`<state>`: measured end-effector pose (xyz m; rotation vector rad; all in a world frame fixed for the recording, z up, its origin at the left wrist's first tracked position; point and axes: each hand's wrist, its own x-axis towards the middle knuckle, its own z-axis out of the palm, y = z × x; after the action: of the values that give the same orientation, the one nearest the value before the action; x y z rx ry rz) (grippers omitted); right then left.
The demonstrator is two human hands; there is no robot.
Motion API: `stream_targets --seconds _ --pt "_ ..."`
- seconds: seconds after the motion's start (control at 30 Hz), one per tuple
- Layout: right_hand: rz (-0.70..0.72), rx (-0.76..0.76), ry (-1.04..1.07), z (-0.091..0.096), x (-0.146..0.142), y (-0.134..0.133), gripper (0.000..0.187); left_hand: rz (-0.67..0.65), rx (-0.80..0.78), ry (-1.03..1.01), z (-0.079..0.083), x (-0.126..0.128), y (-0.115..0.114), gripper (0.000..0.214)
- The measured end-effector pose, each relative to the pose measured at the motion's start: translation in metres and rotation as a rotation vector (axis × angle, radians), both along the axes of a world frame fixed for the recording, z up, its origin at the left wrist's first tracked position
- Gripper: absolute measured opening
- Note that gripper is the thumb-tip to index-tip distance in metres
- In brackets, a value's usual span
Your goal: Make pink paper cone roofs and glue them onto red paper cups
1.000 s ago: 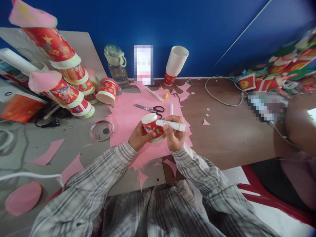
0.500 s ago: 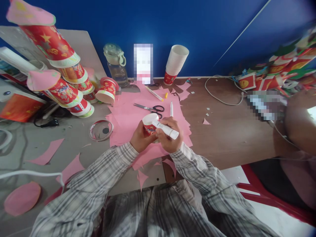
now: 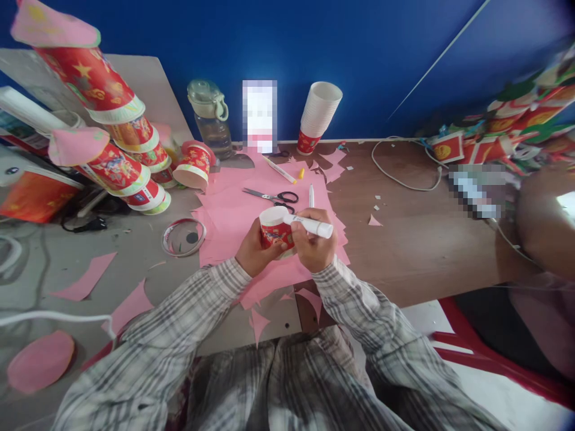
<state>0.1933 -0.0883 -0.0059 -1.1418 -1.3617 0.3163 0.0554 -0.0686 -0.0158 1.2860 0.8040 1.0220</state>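
My left hand [image 3: 254, 254] is wrapped round a small red printed paper cup [image 3: 275, 227], held upside down above the pink paper sheets [image 3: 233, 218]. My right hand [image 3: 314, 242] grips a white glue stick [image 3: 312, 226] whose tip touches the cup's upturned white base. Both hands hover over the middle of the table. Black-handled scissors [image 3: 274, 196] lie just beyond the cup, and a white pen [image 3: 311, 196] lies beside them.
Stacked red cups with pink paper tops [image 3: 108, 137] lean at the left. A water bottle [image 3: 209, 117], a stack of white cups [image 3: 318, 114] and a tape roll [image 3: 184, 236] are on the table. White cable [image 3: 399, 173] trails right. Another person's arm [image 3: 539, 221] is at the right edge.
The glue stick swung from level across the cup to angled down at 0.5 s ago, then back to nearly level, its tip against the cup's base. The cup turned slightly in my left hand.
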Motion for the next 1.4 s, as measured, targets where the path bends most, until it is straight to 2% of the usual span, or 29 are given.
stream_targets --seconds 0.13,0.27,0.47,0.6,0.7,0.8,0.93,1.03,1.2,1.4 --pt "0.005 -0.061 0.077 0.000 0.004 0.005 0.011 -0.073 -0.103 -0.084 0.005 -0.002 0.001 0.064" --pt "0.072 -0.173 0.243 0.002 0.005 0.008 0.016 -0.141 -0.198 -0.163 0.009 -0.003 0.001 0.065" --pt "0.147 -0.280 0.601 -0.003 0.002 0.017 0.018 -0.182 -0.297 -0.236 0.013 -0.003 -0.002 0.064" --pt "0.234 -0.386 0.871 -0.006 -0.004 0.022 0.027 -0.184 -0.338 -0.249 0.020 -0.004 -0.004 0.064" --pt "0.250 -0.434 0.977 -0.004 -0.008 0.022 0.033 -0.200 -0.336 -0.285 0.024 -0.003 -0.005 0.060" --pt "0.249 -0.434 0.979 0.000 -0.011 0.019 0.037 -0.234 -0.280 -0.324 0.022 -0.001 -0.004 0.059" --pt "0.228 -0.401 0.861 0.003 -0.012 0.015 0.038 -0.244 -0.249 -0.288 0.013 0.000 -0.001 0.059" --pt "0.206 -0.399 0.780 0.001 -0.010 0.015 0.039 -0.208 -0.278 -0.281 0.009 0.000 0.002 0.054" --pt "0.172 -0.320 0.654 -0.006 -0.003 0.017 0.034 -0.073 -0.276 -0.271 0.007 -0.001 0.002 0.055" --pt "0.178 -0.292 0.468 0.000 -0.005 0.009 0.025 -0.119 -0.158 -0.249 0.006 0.002 -0.001 0.061"
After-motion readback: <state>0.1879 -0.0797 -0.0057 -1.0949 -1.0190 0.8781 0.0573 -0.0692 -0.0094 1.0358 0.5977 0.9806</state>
